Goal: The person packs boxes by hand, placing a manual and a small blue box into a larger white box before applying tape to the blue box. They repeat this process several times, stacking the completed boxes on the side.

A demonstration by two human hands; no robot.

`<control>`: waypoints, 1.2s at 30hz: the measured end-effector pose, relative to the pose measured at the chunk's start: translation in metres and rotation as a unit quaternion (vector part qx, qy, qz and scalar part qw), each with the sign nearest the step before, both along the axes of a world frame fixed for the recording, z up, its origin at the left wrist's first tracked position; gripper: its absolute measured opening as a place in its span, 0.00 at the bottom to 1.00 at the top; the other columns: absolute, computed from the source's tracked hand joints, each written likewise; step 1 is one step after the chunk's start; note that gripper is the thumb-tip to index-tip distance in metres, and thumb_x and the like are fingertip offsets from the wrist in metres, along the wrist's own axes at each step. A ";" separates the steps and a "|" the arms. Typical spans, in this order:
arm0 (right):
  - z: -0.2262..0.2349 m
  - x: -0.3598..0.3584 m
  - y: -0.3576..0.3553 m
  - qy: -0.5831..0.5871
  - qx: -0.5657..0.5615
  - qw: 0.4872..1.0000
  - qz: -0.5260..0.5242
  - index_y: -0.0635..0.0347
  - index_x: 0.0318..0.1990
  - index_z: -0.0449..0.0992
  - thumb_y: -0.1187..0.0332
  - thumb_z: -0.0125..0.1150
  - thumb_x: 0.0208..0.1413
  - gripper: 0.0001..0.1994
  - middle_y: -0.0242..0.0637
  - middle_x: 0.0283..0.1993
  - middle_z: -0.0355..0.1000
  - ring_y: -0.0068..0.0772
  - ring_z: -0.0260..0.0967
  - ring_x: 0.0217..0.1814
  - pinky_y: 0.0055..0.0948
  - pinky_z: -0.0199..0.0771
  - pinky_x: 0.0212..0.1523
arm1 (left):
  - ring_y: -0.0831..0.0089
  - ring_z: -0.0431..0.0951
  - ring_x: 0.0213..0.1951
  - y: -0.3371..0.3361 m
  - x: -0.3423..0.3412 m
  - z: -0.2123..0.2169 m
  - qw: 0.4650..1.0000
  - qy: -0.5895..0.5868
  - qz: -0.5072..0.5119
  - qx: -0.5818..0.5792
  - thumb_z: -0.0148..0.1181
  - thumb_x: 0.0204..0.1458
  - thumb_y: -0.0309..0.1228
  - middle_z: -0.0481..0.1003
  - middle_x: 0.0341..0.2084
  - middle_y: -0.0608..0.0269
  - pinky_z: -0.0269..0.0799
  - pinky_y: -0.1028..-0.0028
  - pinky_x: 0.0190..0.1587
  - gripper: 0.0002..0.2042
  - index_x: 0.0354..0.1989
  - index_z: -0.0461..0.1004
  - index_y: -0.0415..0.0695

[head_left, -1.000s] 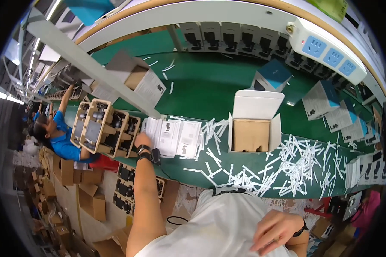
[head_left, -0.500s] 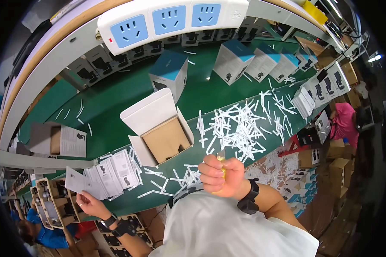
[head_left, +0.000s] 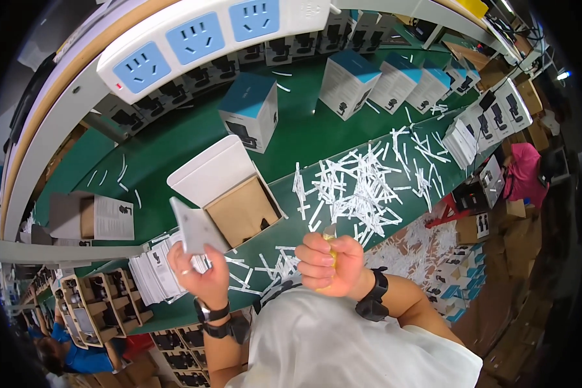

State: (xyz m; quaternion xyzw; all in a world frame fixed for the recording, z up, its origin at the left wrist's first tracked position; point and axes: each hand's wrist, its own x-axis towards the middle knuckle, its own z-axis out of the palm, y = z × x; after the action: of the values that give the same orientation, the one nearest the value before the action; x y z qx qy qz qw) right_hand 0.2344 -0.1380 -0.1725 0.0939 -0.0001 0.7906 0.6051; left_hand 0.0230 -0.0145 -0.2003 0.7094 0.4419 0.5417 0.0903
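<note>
My left hand [head_left: 204, 275] pinches a white booklet [head_left: 197, 226], tilted up beside the near left side of an open white box [head_left: 275, 200]. A brown cardboard insert [head_left: 240, 208] fills that box, and its lid [head_left: 210, 168] stands folded back. Just below my left hand's reach lies a stack of printed booklets [head_left: 158, 271]. My right hand [head_left: 330, 262] is closed in a fist round a yellow-handled cutter [head_left: 330, 231], its short blade poking up above the thumb. Most of the handle is hidden by my fingers.
Cut white paper strips [head_left: 362, 187] lie heaped on the green table [head_left: 297, 136]. Blue-topped boxes [head_left: 349, 84] stand along the back, and another open box [head_left: 113, 216] lies at left. A power strip [head_left: 197, 39] hangs overhead. People work at far left and far right.
My left hand has lifted the booklet off the stack and carried it right, to the open box. My right hand stays almost in place with the cutter. The view has shifted slightly.
</note>
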 end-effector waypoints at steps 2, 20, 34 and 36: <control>0.000 -0.002 -0.001 0.017 0.005 1.000 -0.012 0.52 0.34 0.63 0.64 0.49 0.62 0.07 0.25 0.29 0.58 0.19 0.54 0.26 0.21 0.58 0.25 | 0.51 0.70 0.44 0.010 0.010 -0.011 0.996 0.084 0.019 0.004 0.61 0.40 0.16 0.69 0.38 0.47 0.66 0.58 0.47 0.11 0.29 0.66 0.39; 0.003 -0.012 0.000 0.055 0.013 0.998 -0.012 0.50 0.38 0.67 0.63 0.49 0.65 0.05 0.22 0.31 0.62 0.19 0.57 0.25 0.22 0.59 0.29 | 0.50 0.70 0.48 0.023 0.023 -0.021 0.995 0.099 0.027 0.006 0.61 0.47 0.20 0.71 0.48 0.45 0.63 0.57 0.52 0.08 0.21 0.67 0.40; -0.002 -0.034 0.002 -0.015 0.003 1.000 -0.022 0.51 0.45 0.75 0.62 0.50 0.68 0.09 0.23 0.33 0.61 0.19 0.56 0.31 0.21 0.61 0.29 | 0.59 0.77 0.37 -0.042 0.036 0.090 0.970 0.024 -0.240 -0.036 0.70 0.41 0.19 0.76 0.38 0.56 0.74 0.66 0.39 0.16 0.41 0.79 0.39; -0.002 -0.038 0.001 -0.022 -0.005 1.000 -0.020 0.51 0.46 0.77 0.63 0.52 0.67 0.08 0.24 0.34 0.62 0.19 0.57 0.32 0.20 0.60 0.28 | 0.62 0.78 0.36 -0.047 0.051 0.096 0.950 0.011 -0.301 -0.087 0.72 0.40 0.19 0.76 0.36 0.58 0.75 0.68 0.37 0.16 0.40 0.81 0.40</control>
State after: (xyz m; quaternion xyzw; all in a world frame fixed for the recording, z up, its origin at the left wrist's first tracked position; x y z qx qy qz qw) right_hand 0.1960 -0.1369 -0.1740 0.0737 -0.0114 0.7801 0.6212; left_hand 0.0736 -0.0617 -0.1045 0.8046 0.2542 0.4411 0.3058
